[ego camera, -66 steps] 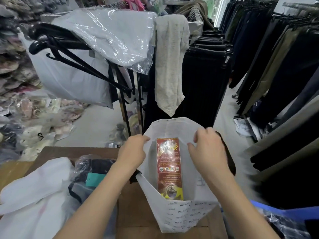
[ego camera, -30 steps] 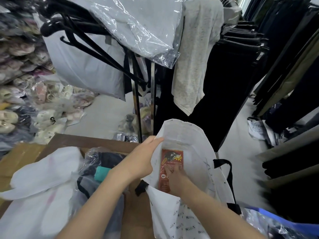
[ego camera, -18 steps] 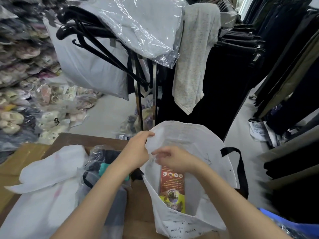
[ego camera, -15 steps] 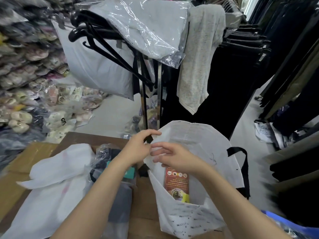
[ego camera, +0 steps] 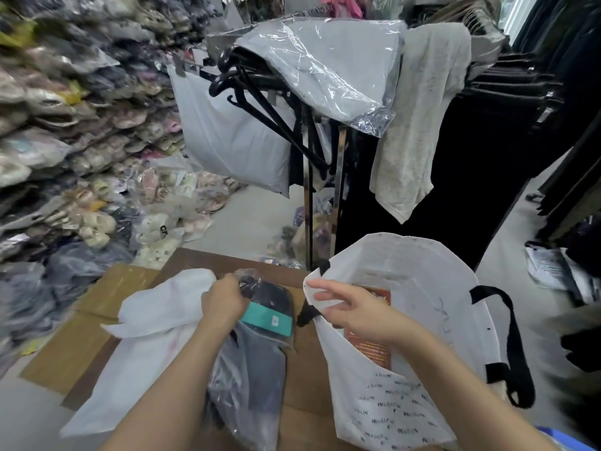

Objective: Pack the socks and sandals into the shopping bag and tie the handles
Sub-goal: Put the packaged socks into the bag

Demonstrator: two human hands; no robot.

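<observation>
The left hand (ego camera: 224, 302) clutches the sock packet (ego camera: 253, 362) (teal band (ego camera: 266, 322)), right hand (ego camera: 354, 312) pinches the shopping bag (ego camera: 422, 281) rim.

One wide-angle head-worn view, forward and down, close over the table (ego camera: 201, 260) and shopping bag (ego camera: 422, 288).

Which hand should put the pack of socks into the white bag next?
Left. The left hand grips the sock pack, which lies right beside the shopping bag. The right hand is busy holding the bag's rim open.
</observation>
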